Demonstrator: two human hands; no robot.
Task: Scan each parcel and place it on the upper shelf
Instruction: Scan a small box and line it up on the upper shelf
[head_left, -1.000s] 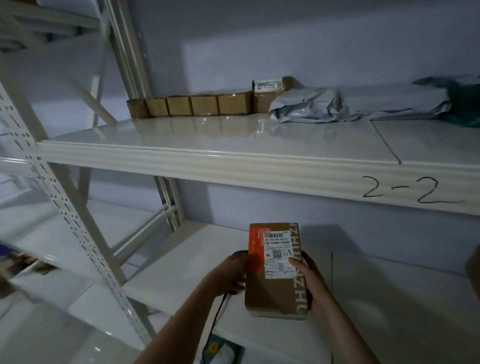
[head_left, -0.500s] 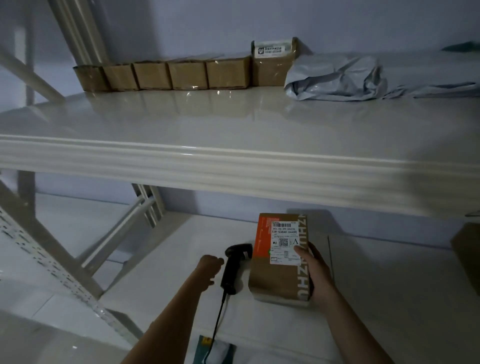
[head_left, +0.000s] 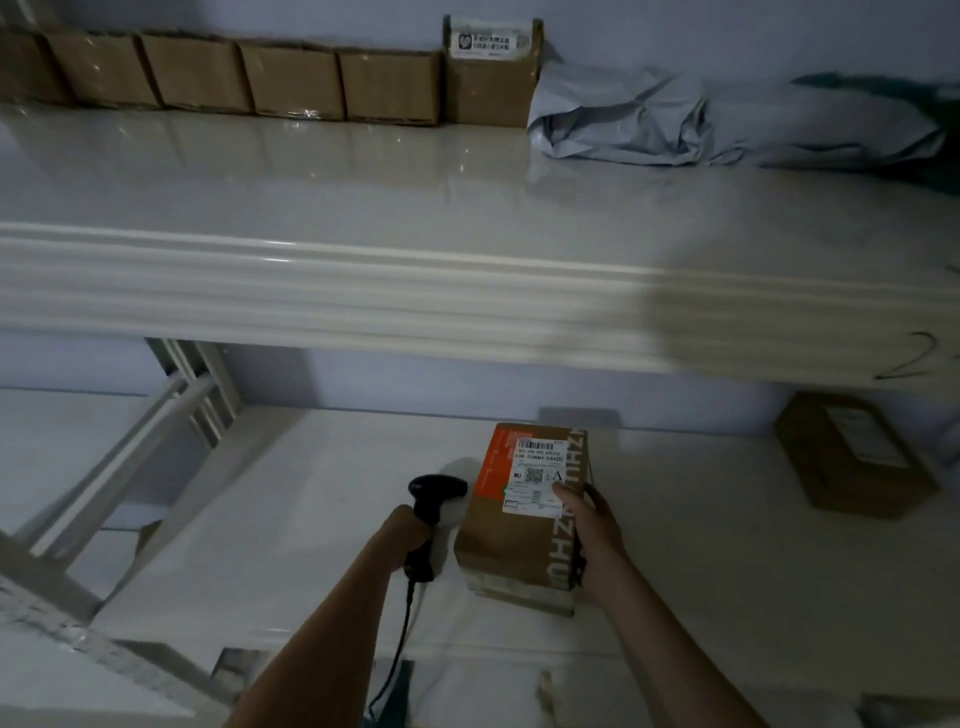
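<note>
Across the top half: upper shelf (head_left: 363, 270), white, glossy, thick ribbed front edge, handwritten "2" at far right of the edge. Along its back wall: row of small brown boxes (head_left: 291, 78) side by side, touching; one taller labelled box (head_left: 491, 73) at the right end of the row; crumpled grey poly mailer (head_left: 649, 130) just beside that, running right; something dark teal at far right, too cut off to identify.

Below: lower shelf (head_left: 311, 519), white, with shelf upright and diagonal brace (head_left: 119, 457) at left. On it, far right, well apart from the hands: brown carton (head_left: 852, 457) lying tilted, label on top.

Centre of lower shelf: parcel (head_left: 524, 514), brown cardboard, orange panel on the upper left, white barcode label on top, printed lettering down the right side. Near end looks raised off the shelf; contact with the surface unclear.

Right hand (head_left: 592, 530) gripping parcel's right side, thumb on the label corner, fingers wrapped round the edge.

Left hand (head_left: 410, 535) curled round the handle of black scanner (head_left: 431, 514), just left of parcel, head up and pointing toward it. Cable (head_left: 400, 639) hanging down from the handle past the shelf edge.
</note>
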